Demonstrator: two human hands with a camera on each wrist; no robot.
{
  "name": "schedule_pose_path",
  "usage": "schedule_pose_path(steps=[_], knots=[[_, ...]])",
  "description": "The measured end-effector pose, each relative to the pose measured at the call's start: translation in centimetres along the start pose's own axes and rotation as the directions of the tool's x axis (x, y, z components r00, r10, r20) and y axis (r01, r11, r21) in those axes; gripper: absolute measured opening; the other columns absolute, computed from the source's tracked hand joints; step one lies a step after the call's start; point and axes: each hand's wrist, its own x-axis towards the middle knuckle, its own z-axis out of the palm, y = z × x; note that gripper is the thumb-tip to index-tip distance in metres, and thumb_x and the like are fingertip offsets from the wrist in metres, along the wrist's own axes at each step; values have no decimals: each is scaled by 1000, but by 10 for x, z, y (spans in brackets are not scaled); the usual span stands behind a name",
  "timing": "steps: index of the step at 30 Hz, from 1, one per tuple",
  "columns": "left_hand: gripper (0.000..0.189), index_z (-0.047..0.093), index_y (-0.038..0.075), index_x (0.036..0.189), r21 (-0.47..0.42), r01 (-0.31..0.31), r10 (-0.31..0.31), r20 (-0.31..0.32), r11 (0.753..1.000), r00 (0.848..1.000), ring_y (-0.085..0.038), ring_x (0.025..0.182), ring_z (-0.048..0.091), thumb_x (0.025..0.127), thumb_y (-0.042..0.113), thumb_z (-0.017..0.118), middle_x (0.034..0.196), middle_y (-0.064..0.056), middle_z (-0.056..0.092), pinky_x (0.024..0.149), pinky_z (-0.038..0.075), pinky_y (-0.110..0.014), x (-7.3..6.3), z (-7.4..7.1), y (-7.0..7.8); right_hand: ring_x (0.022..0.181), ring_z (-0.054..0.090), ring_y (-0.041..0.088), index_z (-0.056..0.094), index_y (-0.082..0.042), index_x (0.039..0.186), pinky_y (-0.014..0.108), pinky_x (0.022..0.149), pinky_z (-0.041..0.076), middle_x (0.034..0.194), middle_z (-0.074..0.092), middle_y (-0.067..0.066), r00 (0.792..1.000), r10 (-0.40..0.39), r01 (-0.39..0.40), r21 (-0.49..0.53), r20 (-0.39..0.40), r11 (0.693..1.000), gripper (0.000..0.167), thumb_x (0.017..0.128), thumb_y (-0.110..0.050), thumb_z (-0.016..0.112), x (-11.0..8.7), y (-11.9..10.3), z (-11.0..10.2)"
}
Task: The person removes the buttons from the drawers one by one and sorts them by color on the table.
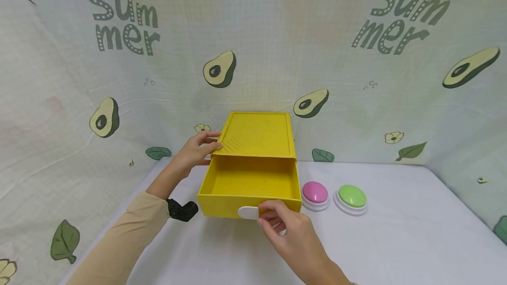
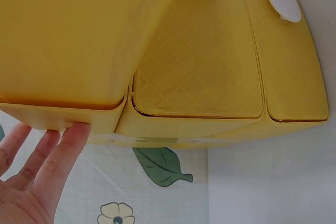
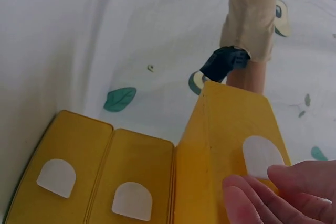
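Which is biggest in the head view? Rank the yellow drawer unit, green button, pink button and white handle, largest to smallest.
1. Yellow drawer unit
2. Green button and pink button: nearly alike, so not ranked apart
3. White handle, by its visible part; the right hand covers some

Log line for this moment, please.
left hand: touching yellow cabinet | right hand: pinching white handle | top drawer: open | middle drawer: shut | bottom drawer: shut
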Motion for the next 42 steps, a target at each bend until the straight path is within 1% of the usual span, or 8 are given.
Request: schedule_pose_path(steps=[5, 10, 17, 28, 36, 38, 42], knots=[[48, 40, 17, 137, -1, 1, -1, -2, 1000, 1000, -34, 120, 48, 93, 30, 54, 137, -13, 42, 93, 47, -52, 0, 0, 1, 68, 60, -1, 58, -14, 98, 9, 57, 49, 77, 67, -8, 1000, 17, -17, -1, -14, 1000, 25, 79, -2, 70, -1, 1, 2], [48, 40, 18, 137, -1, -6, 6, -2, 1000, 1000, -34, 120, 48, 93, 30, 54, 136, -13, 42, 93, 48, -52, 0, 0, 1, 66, 58, -3, 60, -14, 96, 11, 56, 50, 75, 65, -9, 998, 25, -25, -11, -51, 1000, 26, 77, -1, 71, 0, 1, 4], [48, 40, 18, 138, -6, -3, 3, 4, 1000, 1000, -34, 121, 48, 93, 30, 54, 137, -13, 41, 93, 47, -52, 0, 0, 0, 61, 54, -5, 62, -14, 93, 12, 53, 49, 70, 61, -12, 994, 67, -68, -8, -87, 998, 27, 74, 2, 72, 3, 0, 6], [48, 40, 18, 137, -10, 17, -17, 3, 1000, 1000, -35, 122, 46, 93, 29, 54, 139, -13, 41, 95, 46, -53, 0, -1, 1, 57, 51, -6, 63, -16, 92, 14, 53, 50, 68, 59, -15, 987, 143, -142, 16, -78, 990, 26, 75, 1, 72, 10, 4, 10], [49, 39, 16, 138, -8, 7, -7, 6, 1000, 1000, -36, 123, 45, 93, 29, 54, 140, -15, 39, 96, 44, -54, 0, -1, 1, 56, 49, -4, 64, -17, 92, 16, 53, 50, 66, 58, -14, 975, 213, -212, 28, -65, 977, 22, 77, -3, 72, 17, 8, 9], [49, 39, 16, 138, -5, 8, -8, 5, 1000, 1000, -35, 123, 45, 93, 29, 54, 139, -14, 40, 96, 45, -54, 0, -1, 1, 56, 49, -4, 64, -17, 92, 16, 53, 50, 66, 58, -14, 975, 210, -208, 28, -68, 978, 21, 78, -4, 72, 18, 10, 9], [48, 39, 18, 138, 2, 13, -13, -2, 1000, 1000, -34, 122, 47, 93, 30, 54, 138, -13, 41, 95, 46, -53, 0, -1, 1, 55, 49, -4, 64, -15, 92, 16, 51, 49, 65, 59, -10, 984, 155, -154, 26, -90, 988, 21, 78, -3, 72, 21, 16, 11]])
